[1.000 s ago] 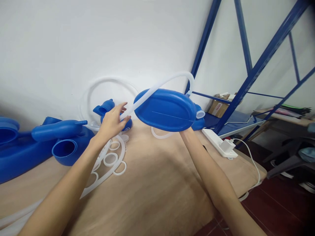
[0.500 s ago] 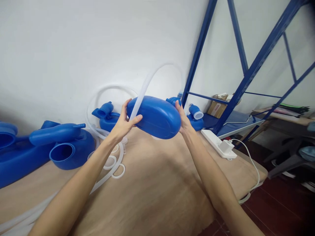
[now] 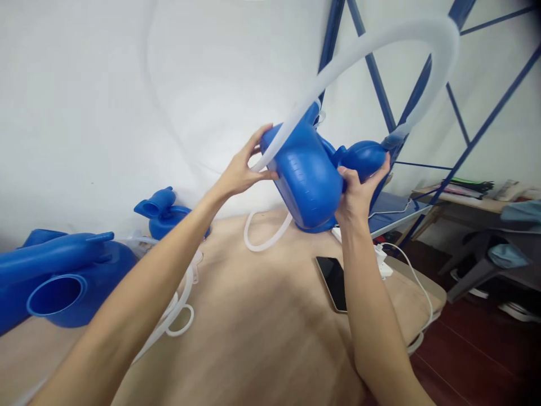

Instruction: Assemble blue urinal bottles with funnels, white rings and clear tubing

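Raised above the table is a blue plastic urinal bottle [image 3: 310, 177] with measuring marks on its side. My left hand [image 3: 245, 166] grips the bottle's left end, and the white tube [image 3: 338, 65] passes between its thumb and fingers. On the other side, my right hand [image 3: 358, 194] is wrapped around the rounded blue mouth piece [image 3: 366, 158]. From that piece the tube loops high and comes back down to the left hand. Part of the tube hangs below the bottle, near the tabletop [image 3: 253, 316].
More blue urinal bottles [image 3: 101, 270] stand along the left, another [image 3: 160, 217] by the wall. White rings [image 3: 181, 321] and tubing lie near my left forearm. A phone [image 3: 332, 282] lies by my right forearm, with a white power strip [image 3: 382, 265] beyond. Blue shelf posts [image 3: 376, 84] rise behind.
The bottle has risen and turned, so its marked side now shows. Its tube loop swings up to the right. Both hands keep their hold, and the phone has come into view.
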A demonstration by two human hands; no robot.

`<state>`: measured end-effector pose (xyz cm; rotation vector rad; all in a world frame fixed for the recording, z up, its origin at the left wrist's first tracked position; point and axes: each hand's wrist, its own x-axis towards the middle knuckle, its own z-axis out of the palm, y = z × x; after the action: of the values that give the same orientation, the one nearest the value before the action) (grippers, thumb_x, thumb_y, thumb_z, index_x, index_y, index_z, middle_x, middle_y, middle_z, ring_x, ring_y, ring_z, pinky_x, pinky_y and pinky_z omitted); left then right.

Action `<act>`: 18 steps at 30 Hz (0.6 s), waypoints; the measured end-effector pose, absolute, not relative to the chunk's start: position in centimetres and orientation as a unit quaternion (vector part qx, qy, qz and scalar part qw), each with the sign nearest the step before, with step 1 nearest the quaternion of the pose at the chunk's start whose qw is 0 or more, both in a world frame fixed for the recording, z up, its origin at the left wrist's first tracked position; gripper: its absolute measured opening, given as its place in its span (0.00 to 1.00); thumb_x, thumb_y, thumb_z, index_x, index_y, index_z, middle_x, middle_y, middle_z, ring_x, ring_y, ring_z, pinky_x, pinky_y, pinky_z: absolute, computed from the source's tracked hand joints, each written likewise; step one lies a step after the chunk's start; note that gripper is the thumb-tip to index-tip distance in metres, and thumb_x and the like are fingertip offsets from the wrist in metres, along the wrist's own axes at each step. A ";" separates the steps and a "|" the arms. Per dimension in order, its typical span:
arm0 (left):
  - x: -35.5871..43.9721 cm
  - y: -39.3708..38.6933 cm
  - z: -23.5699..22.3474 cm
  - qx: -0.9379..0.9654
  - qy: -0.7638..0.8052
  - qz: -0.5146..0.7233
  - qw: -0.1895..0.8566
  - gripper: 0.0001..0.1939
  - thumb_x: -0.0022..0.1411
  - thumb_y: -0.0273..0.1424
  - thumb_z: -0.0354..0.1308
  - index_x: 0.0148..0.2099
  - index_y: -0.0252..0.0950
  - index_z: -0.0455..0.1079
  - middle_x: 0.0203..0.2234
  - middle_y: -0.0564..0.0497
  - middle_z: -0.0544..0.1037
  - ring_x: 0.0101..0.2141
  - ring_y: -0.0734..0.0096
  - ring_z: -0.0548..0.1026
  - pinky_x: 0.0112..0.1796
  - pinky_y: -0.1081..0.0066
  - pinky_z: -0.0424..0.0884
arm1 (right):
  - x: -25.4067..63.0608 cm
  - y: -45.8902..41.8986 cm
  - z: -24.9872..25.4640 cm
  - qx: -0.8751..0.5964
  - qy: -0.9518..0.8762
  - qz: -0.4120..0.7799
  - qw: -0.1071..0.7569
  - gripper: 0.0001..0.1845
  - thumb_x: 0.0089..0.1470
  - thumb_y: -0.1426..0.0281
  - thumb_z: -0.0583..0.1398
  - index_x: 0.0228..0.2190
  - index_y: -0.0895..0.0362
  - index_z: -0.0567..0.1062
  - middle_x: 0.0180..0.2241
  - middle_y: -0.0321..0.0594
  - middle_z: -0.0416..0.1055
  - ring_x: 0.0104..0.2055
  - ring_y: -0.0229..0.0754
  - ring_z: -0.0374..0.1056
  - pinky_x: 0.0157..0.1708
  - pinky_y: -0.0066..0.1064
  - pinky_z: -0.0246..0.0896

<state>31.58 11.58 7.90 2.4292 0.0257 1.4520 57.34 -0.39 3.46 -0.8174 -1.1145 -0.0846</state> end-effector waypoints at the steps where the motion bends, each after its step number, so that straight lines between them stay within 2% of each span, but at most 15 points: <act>1: 32.2 12.2 6.2 0.839 0.022 0.515 0.174 0.55 0.51 0.55 0.73 0.73 0.47 0.53 0.71 0.42 0.59 0.69 0.37 0.59 0.66 0.44 0.59 | 57.9 -0.7 3.5 -0.392 -0.515 -0.077 0.759 0.50 0.53 0.56 0.65 0.70 0.40 0.47 0.65 0.46 0.58 0.60 0.52 0.68 0.51 0.48 0.73; 3: 33.0 13.3 2.5 0.835 0.083 0.488 0.240 0.53 0.52 0.51 0.73 0.72 0.42 0.53 0.66 0.38 0.67 0.62 0.45 0.70 0.62 0.49 0.68 | 58.4 -1.2 3.5 -0.421 -0.523 -0.131 0.729 0.54 0.49 0.57 0.69 0.70 0.44 0.50 0.64 0.50 0.60 0.58 0.54 0.69 0.53 0.50 0.71; 5: 33.3 14.1 -0.9 0.850 0.126 0.429 0.279 0.51 0.54 0.49 0.70 0.72 0.38 0.52 0.61 0.35 0.72 0.56 0.49 0.76 0.56 0.52 0.74 | 58.2 -1.4 3.3 -0.460 -0.557 -0.145 0.676 0.53 0.45 0.56 0.72 0.67 0.48 0.58 0.60 0.50 0.66 0.56 0.56 0.70 0.56 0.55 0.69; 7: 33.3 14.9 -3.8 0.858 0.141 0.407 0.281 0.49 0.54 0.46 0.70 0.71 0.36 0.56 0.61 0.34 0.73 0.58 0.47 0.74 0.57 0.51 0.73 | 57.4 -1.1 2.9 -0.492 -0.593 -0.134 0.623 0.46 0.44 0.54 0.72 0.61 0.51 0.65 0.57 0.47 0.70 0.56 0.57 0.70 0.58 0.56 0.66; 9: 33.2 15.5 -6.0 0.868 0.161 0.384 0.272 0.46 0.55 0.43 0.68 0.71 0.35 0.58 0.63 0.34 0.71 0.60 0.44 0.73 0.59 0.50 0.70 | 56.6 -0.4 2.2 -0.514 -0.626 -0.117 0.574 0.40 0.46 0.56 0.71 0.58 0.52 0.69 0.56 0.47 0.72 0.57 0.57 0.69 0.60 0.54 0.64; 12: 33.0 16.3 -8.7 0.886 0.204 0.336 0.245 0.41 0.59 0.39 0.64 0.72 0.34 0.59 0.65 0.35 0.71 0.62 0.42 0.71 0.62 0.47 0.68 | 55.5 0.9 0.7 -0.567 -0.660 -0.112 0.481 0.39 0.47 0.60 0.70 0.59 0.54 0.70 0.57 0.49 0.72 0.59 0.60 0.67 0.60 0.54 0.63; 15: 33.1 16.6 -10.7 0.902 0.248 0.288 0.206 0.38 0.60 0.34 0.64 0.71 0.37 0.62 0.63 0.37 0.73 0.62 0.43 0.71 0.62 0.48 0.67 | 54.9 2.1 -1.1 -0.620 -0.680 -0.114 0.375 0.38 0.48 0.61 0.69 0.60 0.53 0.70 0.56 0.50 0.72 0.59 0.63 0.65 0.59 0.59 0.62; 16: 33.1 16.6 -11.2 0.905 0.262 0.275 0.191 0.36 0.61 0.34 0.65 0.70 0.38 0.63 0.62 0.38 0.73 0.61 0.44 0.72 0.62 0.48 0.68 | 54.8 2.4 -1.6 -0.628 -0.685 -0.118 0.349 0.38 0.49 0.62 0.68 0.61 0.52 0.70 0.55 0.50 0.72 0.60 0.63 0.65 0.61 0.62 0.58; 18: 33.3 16.5 -11.9 0.907 0.294 0.257 0.161 0.29 0.66 0.36 0.64 0.67 0.38 0.66 0.61 0.39 0.73 0.60 0.48 0.73 0.60 0.47 0.70 | 54.8 2.9 -2.4 -0.632 -0.695 -0.132 0.316 0.37 0.50 0.63 0.66 0.62 0.52 0.69 0.57 0.49 0.71 0.63 0.64 0.62 0.66 0.70 0.45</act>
<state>33.30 16.47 -11.88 2.5887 0.8386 0.7328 54.84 2.93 -2.43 -1.6655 -1.8312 -0.3469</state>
